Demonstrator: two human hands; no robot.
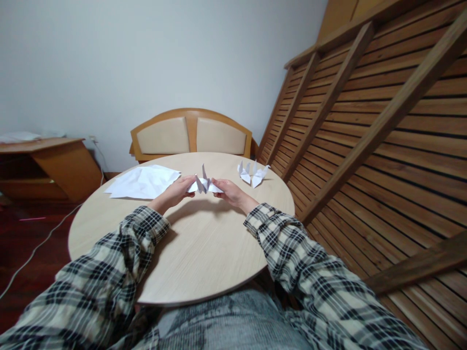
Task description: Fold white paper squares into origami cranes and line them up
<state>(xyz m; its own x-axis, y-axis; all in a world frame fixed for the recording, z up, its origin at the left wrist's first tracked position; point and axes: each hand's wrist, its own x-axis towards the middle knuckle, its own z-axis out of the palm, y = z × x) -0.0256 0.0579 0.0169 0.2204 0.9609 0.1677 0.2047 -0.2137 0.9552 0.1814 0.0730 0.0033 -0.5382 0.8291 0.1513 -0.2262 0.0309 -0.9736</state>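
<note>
A small white paper crane (204,185) is held between both hands just above the far half of a round wooden table (204,253). One wing tip is pinched by the left hand (177,191), whose fingers are closed on the paper at the crane's left end, and the opposite wing tip is pinched in the same way by the right hand (230,193) at the right end. The folded figure is thus stretched between the two grips, its pointed neck and tail standing up in the gap between the hands, clear of the fingers. Whether its underside touches the tabletop cannot be told. Both forearms are covered by plaid sleeves (138,233) and are laid toward the middle of the table. To the left of the left hand, a loose pile of white paper sheets (144,182) is spread flat on the table, close to the knuckles but apart from them. Beyond the right hand, two finished paper cranes (253,174) are set side by side near the far right rim. A wooden chair with padded back panels (191,134) is seen behind the table, and a slatted wooden frame (383,126) is leaned along the right.
</note>
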